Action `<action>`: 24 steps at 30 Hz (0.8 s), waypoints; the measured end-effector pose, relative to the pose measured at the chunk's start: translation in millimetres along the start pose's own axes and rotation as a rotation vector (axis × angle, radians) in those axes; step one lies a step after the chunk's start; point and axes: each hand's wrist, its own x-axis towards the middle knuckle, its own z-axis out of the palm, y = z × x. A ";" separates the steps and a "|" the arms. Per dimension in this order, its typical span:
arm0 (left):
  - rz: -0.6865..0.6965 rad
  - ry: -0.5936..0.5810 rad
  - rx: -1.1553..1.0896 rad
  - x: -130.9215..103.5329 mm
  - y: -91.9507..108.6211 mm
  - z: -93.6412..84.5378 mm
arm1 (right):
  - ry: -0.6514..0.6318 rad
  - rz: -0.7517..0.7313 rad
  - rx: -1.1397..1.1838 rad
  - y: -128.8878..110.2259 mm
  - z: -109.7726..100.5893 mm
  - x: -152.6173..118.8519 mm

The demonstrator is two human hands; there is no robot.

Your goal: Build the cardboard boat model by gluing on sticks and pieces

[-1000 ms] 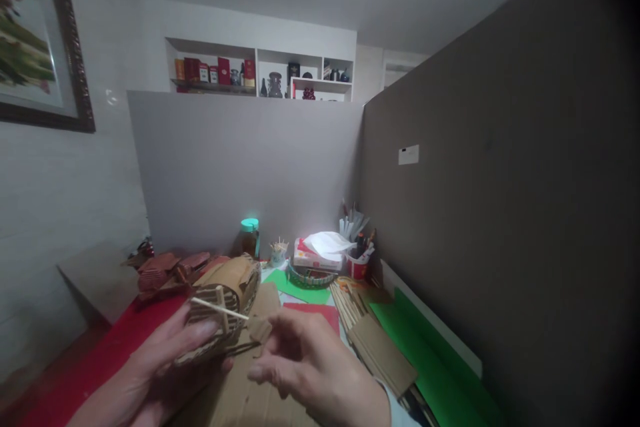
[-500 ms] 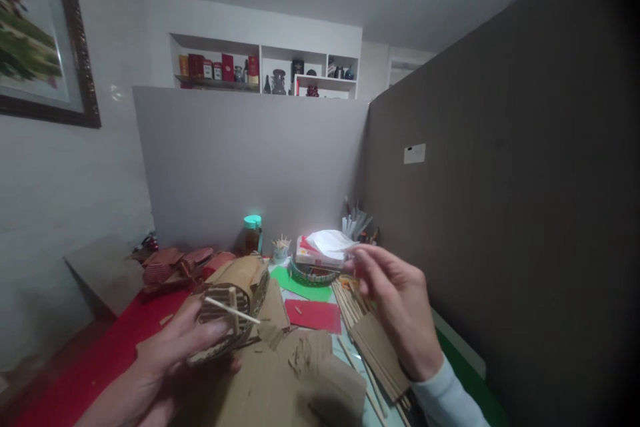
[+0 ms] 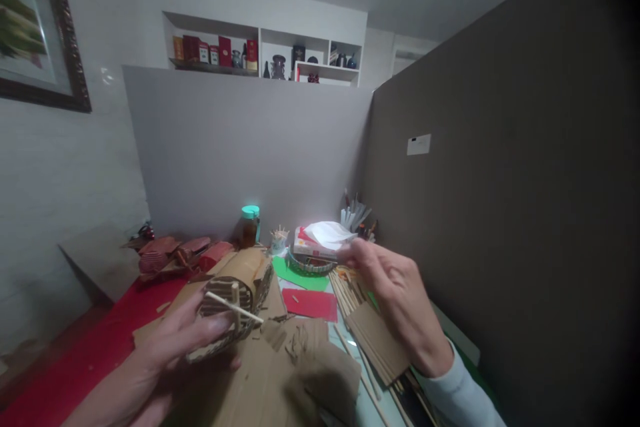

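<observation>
My left hand [image 3: 175,340] grips a rolled cardboard piece [image 3: 243,270] with a ribbed inside, low on the left. A thin wooden stick [image 3: 245,312] crosses a short thicker stick at its open end. My right hand [image 3: 400,293] is raised over the right part of the table, its thumb and fingertips pressed together near the tissue pack [image 3: 317,245]. Whatever may be between those fingertips is too small or blurred to make out.
Cardboard sheets [image 3: 255,380] cover the near table. Beyond are a red card [image 3: 310,304], a green sheet [image 3: 300,273], a bottle with a turquoise lid [image 3: 250,227] and a cup of toothpicks [image 3: 279,241]. Wooden sticks [image 3: 357,363] lie at right; grey partitions [image 3: 250,147] stand behind.
The view has tilted slightly downward. My right hand has turned a little, its fingertips still together. My left hand keeps its hold on the cardboard roll.
</observation>
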 end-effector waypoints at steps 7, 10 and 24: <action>-0.024 -0.009 0.053 0.5 -7.9 -9.5 | -0.300 -0.167 0.039 -29.1 26.7 -22.3; -0.028 -0.030 0.145 1.2 -12.4 -13.1 | -0.359 -0.240 0.004 -33.0 34.5 -30.8; -0.002 -0.087 0.236 -3.9 -14.2 -0.8 | -0.381 -0.309 -0.107 -26.4 46.5 -43.9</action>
